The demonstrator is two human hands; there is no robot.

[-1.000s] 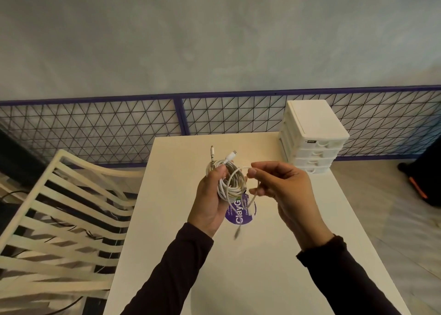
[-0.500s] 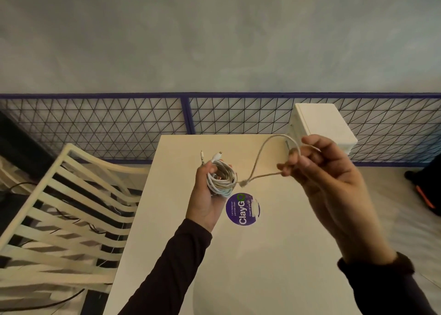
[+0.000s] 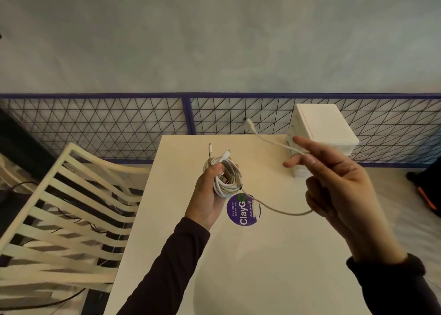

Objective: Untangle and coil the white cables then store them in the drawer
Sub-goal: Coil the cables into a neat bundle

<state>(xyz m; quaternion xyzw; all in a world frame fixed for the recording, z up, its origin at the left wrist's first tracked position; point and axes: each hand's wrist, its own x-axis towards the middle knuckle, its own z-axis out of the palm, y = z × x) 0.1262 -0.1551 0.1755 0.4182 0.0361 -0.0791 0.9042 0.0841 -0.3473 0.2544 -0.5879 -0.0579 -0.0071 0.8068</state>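
the left hand (image 3: pixel 210 195), centre of the frame, curls around the coil of white cables (image 3: pixel 226 179), thumb pressed over the loops; two connector ends poke up above it. the right hand (image 3: pixel 341 188), right of centre, pinches a loose strand (image 3: pixel 281 210) between thumb and forefinger, the other fingers half curled. the strand sags from the coil to that hand (its plug (image 3: pixel 249 123) points toward the upper middle). both are above the table (image 3: pixel 262 267). the right hand partly hides the white drawer unit (image 3: pixel 322 126) behind it. a purple sticker (image 3: pixel 238 215) lies below the coil, and a slatted chair (image 3: pixel 71 195) stands at the left.
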